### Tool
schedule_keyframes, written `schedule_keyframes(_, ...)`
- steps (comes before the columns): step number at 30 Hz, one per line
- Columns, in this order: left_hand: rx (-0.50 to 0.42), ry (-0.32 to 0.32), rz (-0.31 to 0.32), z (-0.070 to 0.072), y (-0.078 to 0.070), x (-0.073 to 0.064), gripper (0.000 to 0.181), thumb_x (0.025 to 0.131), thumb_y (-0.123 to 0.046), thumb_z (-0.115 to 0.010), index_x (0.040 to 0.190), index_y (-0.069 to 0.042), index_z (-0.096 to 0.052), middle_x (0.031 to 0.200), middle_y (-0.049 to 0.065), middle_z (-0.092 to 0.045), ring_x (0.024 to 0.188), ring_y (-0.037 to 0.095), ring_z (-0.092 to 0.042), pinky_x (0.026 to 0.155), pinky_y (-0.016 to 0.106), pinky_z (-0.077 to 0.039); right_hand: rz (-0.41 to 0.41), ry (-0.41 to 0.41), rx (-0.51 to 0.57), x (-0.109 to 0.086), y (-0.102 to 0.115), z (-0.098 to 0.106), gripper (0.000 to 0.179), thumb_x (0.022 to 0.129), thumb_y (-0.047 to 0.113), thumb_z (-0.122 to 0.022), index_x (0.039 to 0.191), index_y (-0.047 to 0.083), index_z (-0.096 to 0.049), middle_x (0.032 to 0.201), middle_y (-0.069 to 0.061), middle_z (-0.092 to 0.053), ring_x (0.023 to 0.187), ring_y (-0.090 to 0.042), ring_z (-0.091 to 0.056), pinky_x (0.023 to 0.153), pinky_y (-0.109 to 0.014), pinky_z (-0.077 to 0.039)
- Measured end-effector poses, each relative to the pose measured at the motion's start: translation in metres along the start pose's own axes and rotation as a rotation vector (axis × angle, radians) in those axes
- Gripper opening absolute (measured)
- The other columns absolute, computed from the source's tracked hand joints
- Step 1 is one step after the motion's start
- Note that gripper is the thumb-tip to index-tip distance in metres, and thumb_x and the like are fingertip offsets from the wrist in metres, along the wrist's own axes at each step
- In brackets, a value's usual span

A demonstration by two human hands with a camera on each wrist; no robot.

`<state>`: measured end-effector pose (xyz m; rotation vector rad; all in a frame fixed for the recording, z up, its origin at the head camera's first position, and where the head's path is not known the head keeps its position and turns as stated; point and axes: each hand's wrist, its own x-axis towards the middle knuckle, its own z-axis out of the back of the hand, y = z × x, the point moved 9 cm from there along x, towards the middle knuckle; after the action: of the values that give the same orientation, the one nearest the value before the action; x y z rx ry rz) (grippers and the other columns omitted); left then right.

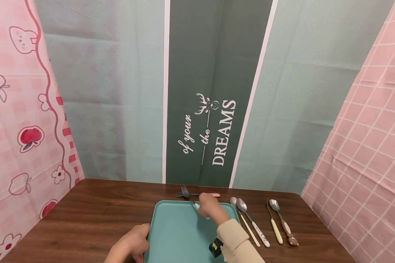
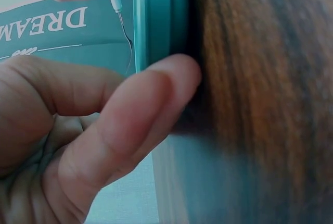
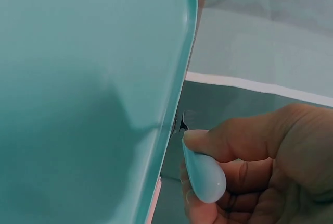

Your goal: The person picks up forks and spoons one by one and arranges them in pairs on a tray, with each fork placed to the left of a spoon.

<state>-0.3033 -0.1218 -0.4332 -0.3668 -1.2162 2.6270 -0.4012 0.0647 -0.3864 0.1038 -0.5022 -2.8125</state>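
Note:
A teal rectangular tray (image 1: pixel 174 233) lies on the wooden table, its near part cut off by the frame. My left hand (image 1: pixel 135 239) grips the tray's left edge, thumb and finger at the rim (image 2: pixel 151 31) in the left wrist view. Over the tray's far edge, my right hand (image 1: pixel 209 205) pinches a fork (image 1: pixel 185 192) by its pale, rounded handle (image 3: pixel 205 177). The tines point away to the far left. Behind it lies another fork with a pink handle (image 1: pixel 213 195), partly covered by the right hand.
Right of the tray lie two spoons, one with a patterned white handle (image 1: pixel 260 233) and one with a thin cream handle (image 1: pixel 250 232). Farther right are a yellow-handled utensil (image 1: pixel 276 231) and a spoon with a bear-shaped end (image 1: pixel 293 240). Printed cloth (image 1: pixel 145 109) hangs behind the table (image 1: pixel 102 215).

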Motion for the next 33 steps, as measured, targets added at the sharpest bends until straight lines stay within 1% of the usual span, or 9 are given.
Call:
schedule_keyframes(2, 0.006, 0.003, 0.004, 0.000, 0.000, 0.000, 0.020, 0.068, 0.016, -0.041, 0.079, 0.000, -0.044, 0.058, 0.013, -0.050, 0.038, 0.020, -0.057, 0.037, 0.030, -0.049, -0.002, -0.002, 0.007, -0.003, 0.002, 0.000, 0.014, 0.075, -0.010, -0.059, 0.072, 0.002, -0.050, 0.058, -0.004, -0.032, 0.047, -0.013, -0.026, 0.042, -0.027, -0.025)
schedule_keyframes(9, -0.011, 0.001, 0.011, -0.001, 0.001, 0.000, 0.022, 0.066, 0.018, -0.040, 0.080, 0.001, -0.044, 0.060, 0.014, -0.050, 0.038, 0.020, -0.057, 0.037, 0.031, -0.049, -0.044, -0.014, 0.037, -0.010, 0.002, -0.001, 0.017, 0.074, -0.007, -0.063, 0.070, 0.003, -0.050, 0.058, -0.004, -0.033, 0.048, -0.015, -0.030, 0.043, -0.028, -0.027)
schedule_keyframes(12, -0.022, 0.002, 0.014, -0.001, 0.002, 0.001, 0.022, 0.067, 0.017, -0.040, 0.080, 0.001, -0.044, 0.061, 0.015, -0.050, 0.038, 0.020, -0.056, 0.037, 0.031, -0.049, -0.049, -0.015, 0.034, -0.013, 0.003, 0.001, 0.016, 0.072, -0.003, -0.067, 0.073, 0.002, -0.052, 0.060, -0.004, -0.036, 0.050, -0.016, -0.035, 0.045, -0.029, -0.031)
schedule_keyframes(15, -0.024, -0.001, 0.022, -0.001, 0.003, 0.001, 0.021, 0.067, 0.017, -0.041, 0.080, 0.000, -0.044, 0.061, 0.015, -0.050, 0.038, 0.020, -0.056, 0.037, 0.031, -0.049, -0.057, 0.003, 0.049, -0.016, 0.006, 0.001, 0.017, 0.072, -0.001, -0.070, 0.078, 0.000, -0.054, 0.061, -0.006, -0.041, 0.053, -0.018, -0.041, 0.048, -0.031, -0.036)
schedule_keyframes(19, -0.028, -0.004, 0.031, 0.000, 0.004, 0.001, 0.020, 0.068, 0.016, -0.043, 0.080, 0.000, -0.044, 0.062, 0.015, -0.049, 0.038, 0.021, -0.056, 0.037, 0.031, -0.049, -0.063, 0.015, 0.065, -0.021, 0.010, 0.002, 0.018, 0.072, -0.002, -0.071, 0.078, 0.000, -0.053, 0.062, -0.007, -0.043, 0.054, -0.019, -0.043, 0.049, -0.032, -0.037)
schedule_keyframes(22, -0.006, -0.008, 0.033, 0.001, 0.004, 0.002, 0.019, 0.068, 0.015, -0.045, 0.079, 0.000, -0.045, 0.060, 0.015, -0.050, 0.037, 0.020, -0.056, 0.036, 0.030, -0.048, -0.052, 0.003, 0.049, -0.025, 0.015, 0.002, 0.018, 0.071, -0.004, -0.069, 0.073, 0.001, -0.053, 0.059, -0.006, -0.041, 0.051, -0.018, -0.040, 0.046, -0.030, -0.034)
schedule_keyframes(27, 0.043, -0.013, 0.028, 0.002, 0.004, 0.002, 0.018, 0.067, 0.013, -0.048, 0.077, -0.001, -0.046, 0.055, 0.013, -0.052, 0.035, 0.015, -0.053, 0.035, 0.028, -0.047, -0.024, -0.010, 0.015, -0.029, 0.024, -0.005, 0.017, 0.069, -0.005, -0.069, 0.074, 0.001, -0.055, 0.061, -0.007, -0.044, 0.053, -0.018, -0.042, 0.045, -0.029, -0.035)
schedule_keyframes(29, 0.039, -0.015, 0.017, 0.002, 0.004, 0.001, 0.018, 0.066, 0.013, -0.048, 0.077, -0.001, -0.046, 0.054, 0.012, -0.052, 0.035, 0.015, -0.053, 0.034, 0.028, -0.046, -0.018, -0.019, -0.006, -0.032, 0.028, -0.006, 0.017, 0.069, -0.004, -0.070, 0.074, 0.002, -0.054, 0.062, -0.007, -0.046, 0.055, -0.019, -0.043, 0.046, -0.029, -0.037)
schedule_keyframes(33, 0.025, -0.019, 0.005, 0.002, 0.002, 0.001, 0.019, 0.065, 0.014, -0.047, 0.078, -0.001, -0.046, 0.054, 0.012, -0.052, 0.035, 0.014, -0.053, 0.034, 0.028, -0.046, -0.006, -0.033, -0.052, -0.037, 0.038, -0.007, 0.018, 0.069, -0.001, -0.070, 0.070, 0.005, -0.053, 0.062, -0.005, -0.046, 0.055, -0.018, -0.041, 0.047, -0.029, -0.037)
